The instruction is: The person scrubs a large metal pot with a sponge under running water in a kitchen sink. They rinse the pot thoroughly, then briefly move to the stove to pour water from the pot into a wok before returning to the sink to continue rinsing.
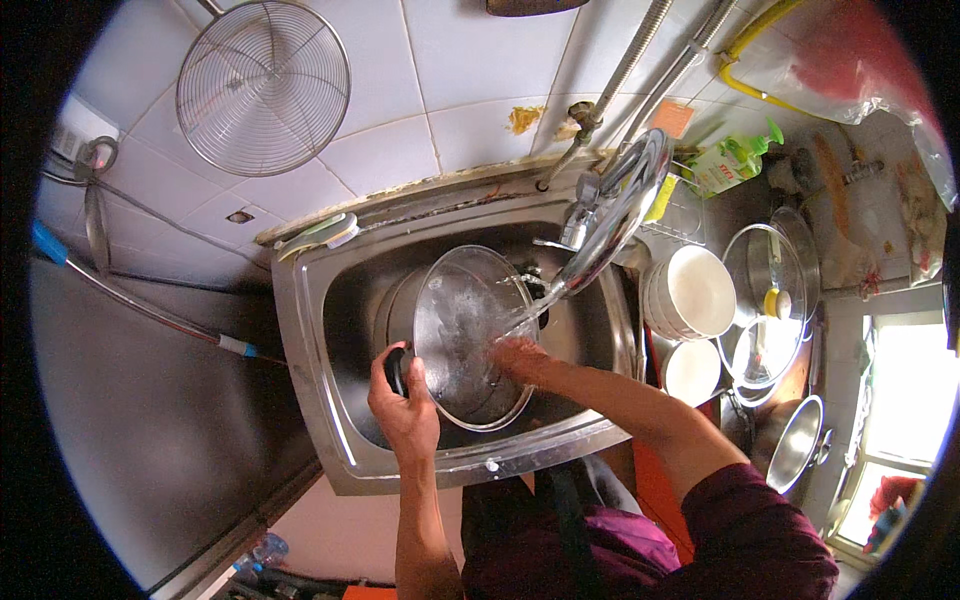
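Note:
A stainless steel pot [457, 330] is tilted in the metal sink [592, 330], its mouth facing me. My left hand [405, 420] grips the pot's black side handle [394, 371], thumb toward the rim. Water from the curved chrome faucet [600, 251] streams into the pot's right side and splashes. Right under that stream, my right hand [521, 360] reaches over the rim to the inside of the pot. It is blurred by spray, and whether its fingers hold anything is hidden.
Stacked white bowls [690, 292] stand right of the sink, near glass lids [761, 300] and a metal pan [795, 442]. A scrub brush [322, 232] lies on the back-left rim. Behind the faucet is a green pump bottle [731, 161]. A wire skimmer [262, 86] hangs on the tiled wall.

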Demonstrator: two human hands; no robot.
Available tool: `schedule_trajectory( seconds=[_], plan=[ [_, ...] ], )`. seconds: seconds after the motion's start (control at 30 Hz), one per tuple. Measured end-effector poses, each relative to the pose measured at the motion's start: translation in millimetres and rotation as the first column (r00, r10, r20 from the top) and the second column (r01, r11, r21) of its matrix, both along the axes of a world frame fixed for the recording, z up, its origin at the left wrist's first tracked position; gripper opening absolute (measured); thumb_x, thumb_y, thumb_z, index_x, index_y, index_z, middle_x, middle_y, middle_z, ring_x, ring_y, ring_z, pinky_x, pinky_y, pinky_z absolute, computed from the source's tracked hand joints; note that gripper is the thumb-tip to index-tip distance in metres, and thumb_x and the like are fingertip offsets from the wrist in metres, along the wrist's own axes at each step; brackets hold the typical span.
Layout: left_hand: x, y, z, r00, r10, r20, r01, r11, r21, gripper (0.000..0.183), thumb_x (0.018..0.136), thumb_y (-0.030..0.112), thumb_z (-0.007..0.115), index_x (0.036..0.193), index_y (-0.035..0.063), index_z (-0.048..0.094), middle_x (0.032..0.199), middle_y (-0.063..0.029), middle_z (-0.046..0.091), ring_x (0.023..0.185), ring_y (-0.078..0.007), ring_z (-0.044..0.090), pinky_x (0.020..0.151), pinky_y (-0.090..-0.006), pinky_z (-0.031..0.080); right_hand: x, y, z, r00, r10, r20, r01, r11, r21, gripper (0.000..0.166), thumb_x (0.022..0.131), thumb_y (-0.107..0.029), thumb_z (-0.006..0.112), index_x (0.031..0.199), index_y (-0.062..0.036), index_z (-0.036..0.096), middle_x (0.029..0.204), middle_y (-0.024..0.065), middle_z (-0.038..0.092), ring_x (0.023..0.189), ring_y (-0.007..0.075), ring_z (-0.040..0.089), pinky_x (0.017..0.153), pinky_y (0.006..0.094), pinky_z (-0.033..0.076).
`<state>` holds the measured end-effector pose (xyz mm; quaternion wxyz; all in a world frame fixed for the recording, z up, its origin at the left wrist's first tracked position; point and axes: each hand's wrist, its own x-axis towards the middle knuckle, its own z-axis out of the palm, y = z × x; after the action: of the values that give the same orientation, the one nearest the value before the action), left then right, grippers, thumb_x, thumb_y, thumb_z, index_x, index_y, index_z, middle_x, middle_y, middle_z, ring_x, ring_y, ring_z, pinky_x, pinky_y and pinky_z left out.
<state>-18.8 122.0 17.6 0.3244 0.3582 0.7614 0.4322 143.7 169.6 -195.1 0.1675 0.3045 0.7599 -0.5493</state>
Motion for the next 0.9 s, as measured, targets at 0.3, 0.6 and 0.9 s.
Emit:
schedule_trajectory(
  seconds=[0.3, 0.6, 0.9],
  plan=[
    [1.7, -18.5, -13.5, 0.972, 0.157, 0.178, -0.171, 0.983, 0.067, 0.025, 0.097, 0.013, 0.061, 0.120, 0.0046, 0.057, 0.072, 0.0013, 0.050, 0.050, -0.0048, 0.041, 0.039, -0.0214, 0.034, -73.0, 36.1, 49.8, -0.196, -0.931, -0.307, 0.844, -0.001, -0.536, 0.056, 0.102, -0.024, 0.044, 0.151, -0.0022, 0.028, 0.155, 0.0186, 0.031, 0.142, 0.0283, 0.032, 0.115, 0.0338, 0.025],
    [14.5, -11.5, -0.4, 0.981, 0.130, 0.146, -0.131, 0.991, -0.002, 0.023, 0.097, 0.012, 0.059, 0.117, 0.0006, 0.057, 0.074, -0.0003, 0.053, 0.050, -0.0052, 0.044, 0.040, -0.0237, 0.039, -117.8, 68.0, 46.3, -0.021, -0.810, -0.586, 0.943, 0.179, -0.281, 0.055, 0.103, -0.014, 0.041, 0.153, -0.0034, 0.021, 0.162, 0.0182, 0.013, 0.149, 0.0312, 0.013, 0.120, 0.0343, 0.011],
    [6.9, -16.8, -7.6, 0.983, 0.147, 0.105, -0.148, 0.989, -0.001, 0.020, 0.095, 0.005, 0.057, 0.113, -0.0039, 0.058, 0.098, -0.0128, 0.065, 0.094, -0.0205, 0.060, 0.086, -0.0358, 0.049, -91.5, -2.4, 158.0, 0.230, -0.810, -0.539, 0.640, 0.543, -0.543, 0.054, 0.104, -0.026, 0.039, 0.150, 0.0006, 0.029, 0.162, 0.0133, 0.017, 0.149, 0.0274, 0.014, 0.121, 0.0350, 0.012]
  ],
)
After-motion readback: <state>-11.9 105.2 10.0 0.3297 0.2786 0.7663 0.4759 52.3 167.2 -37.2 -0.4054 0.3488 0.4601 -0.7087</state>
